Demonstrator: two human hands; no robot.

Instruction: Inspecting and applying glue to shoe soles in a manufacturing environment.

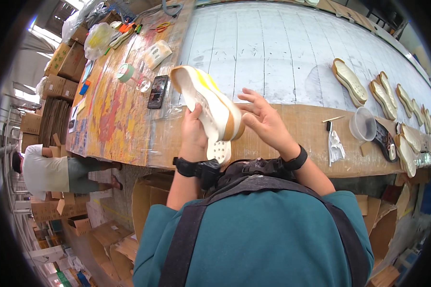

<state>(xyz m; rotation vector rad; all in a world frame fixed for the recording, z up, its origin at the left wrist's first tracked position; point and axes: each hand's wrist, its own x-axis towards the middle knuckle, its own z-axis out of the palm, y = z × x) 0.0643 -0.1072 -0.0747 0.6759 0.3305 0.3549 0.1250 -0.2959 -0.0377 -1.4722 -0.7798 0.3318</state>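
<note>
My left hand point(194, 136) is wrapped round a white shoe sole point(210, 103) with tan ends and a yellow stripe, holding it up tilted over the table's near edge. A white piece dotted with small holes point(219, 151) hangs below the grip; whether it is part of the same sole or a second one, I cannot tell. My right hand point(267, 122) is beside the sole's tan lower end, fingers spread and thumb close to the sole's side. Whether its fingertips touch the sole is unclear.
A pale conveyor belt point(263, 52) carries several soles point(349, 82) at right. A clear plastic cup point(362, 124) and dark shoe part point(385, 138) stand on cardboard. Left are a phone point(157, 92), a bottle point(127, 73) and scissors point(162, 27). Another person point(48, 170) stands further left.
</note>
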